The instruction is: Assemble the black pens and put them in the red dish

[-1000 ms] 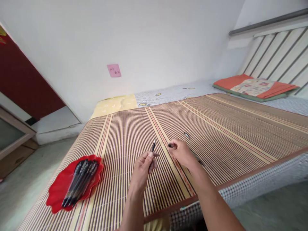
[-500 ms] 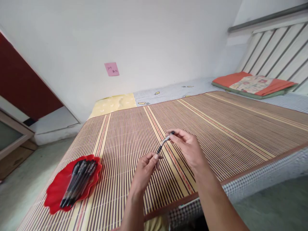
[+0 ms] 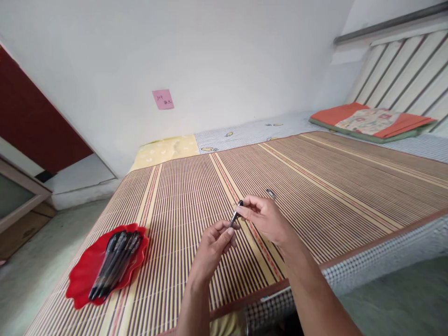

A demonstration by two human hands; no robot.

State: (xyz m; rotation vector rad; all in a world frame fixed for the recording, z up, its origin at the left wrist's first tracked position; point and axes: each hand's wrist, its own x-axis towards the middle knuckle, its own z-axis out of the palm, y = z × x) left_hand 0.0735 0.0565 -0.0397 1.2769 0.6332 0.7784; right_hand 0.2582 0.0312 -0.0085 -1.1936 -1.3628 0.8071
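Observation:
My left hand (image 3: 214, 242) pinches the lower end of a pen (image 3: 234, 216) between thumb and fingers above the striped bamboo mat (image 3: 182, 196). At the pen's upper, black end, my right hand (image 3: 264, 217) is closed on it with thumb and forefinger. Beyond my right hand, a small dark and clear piece that looks like the pen's cap (image 3: 270, 193) lies on the mat. Off to the left, a red scalloped plate (image 3: 79, 280) carries several black pens (image 3: 114, 263) in a bundle.
The mat covers a bed with checked bedding (image 3: 378, 266) at its edge. A folded orange and floral cloth (image 3: 371, 122) lies at the far right by a white slatted headboard (image 3: 406, 77). A pink note (image 3: 163, 99) is stuck on the white wall (image 3: 245, 60).
The cap-like piece has left my right hand and now rests on the mat. My right hand has come down and left onto the pen's upper end. My left hand stays on the pen.

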